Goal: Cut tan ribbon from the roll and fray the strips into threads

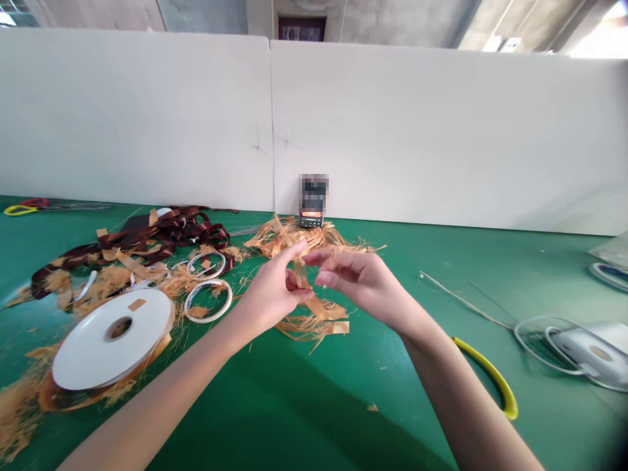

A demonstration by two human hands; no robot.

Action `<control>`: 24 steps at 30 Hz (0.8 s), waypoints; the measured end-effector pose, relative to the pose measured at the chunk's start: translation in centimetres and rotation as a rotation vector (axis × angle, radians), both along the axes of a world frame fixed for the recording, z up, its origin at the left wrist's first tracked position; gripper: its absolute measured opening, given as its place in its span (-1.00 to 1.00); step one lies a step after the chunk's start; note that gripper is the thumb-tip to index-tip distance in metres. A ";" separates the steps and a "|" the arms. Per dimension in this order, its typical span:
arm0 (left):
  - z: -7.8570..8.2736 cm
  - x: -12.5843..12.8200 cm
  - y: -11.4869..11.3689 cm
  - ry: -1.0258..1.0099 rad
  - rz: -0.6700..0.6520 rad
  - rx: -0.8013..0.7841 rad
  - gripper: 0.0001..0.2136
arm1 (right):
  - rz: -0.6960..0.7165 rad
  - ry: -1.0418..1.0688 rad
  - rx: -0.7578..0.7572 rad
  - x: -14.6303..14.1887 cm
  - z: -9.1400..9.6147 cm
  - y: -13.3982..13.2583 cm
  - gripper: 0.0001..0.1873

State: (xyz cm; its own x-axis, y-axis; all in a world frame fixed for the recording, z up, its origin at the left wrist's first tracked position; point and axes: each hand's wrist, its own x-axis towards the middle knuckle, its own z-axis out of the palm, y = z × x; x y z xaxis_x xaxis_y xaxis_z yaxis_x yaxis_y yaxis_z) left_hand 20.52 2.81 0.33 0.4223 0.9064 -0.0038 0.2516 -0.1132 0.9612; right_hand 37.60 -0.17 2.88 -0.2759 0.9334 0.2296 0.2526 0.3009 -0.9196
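Observation:
My left hand (pixel 275 288) and my right hand (pixel 353 275) meet above the green table (pixel 314 405), both pinching the same tan raffia strip (pixel 314 304). The strip hangs down between the fingers to a small bundle of tan strands (pixel 314 326) lying on the table just below. A larger heap of tan raffia (pixel 294 237) lies behind the hands. Fingers of both hands are curled closed on the strip.
A big white tape reel (pixel 112 338) lies at the left, with two thin white rings (pixel 208 299) and dark brown ribbon (pixel 161 232) beyond it. A phone (pixel 313 203) leans on the white partition (pixel 392 131). Yellow-handled scissors (pixel 490 376) lie under my right forearm; wire coils (pixel 564 340) sit at right.

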 end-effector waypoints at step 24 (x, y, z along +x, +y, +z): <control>-3.2 0.4 -2.9 -0.063 0.038 -0.024 -0.22 | -0.303 -0.053 -0.257 -0.5 -4.9 -0.6 -0.75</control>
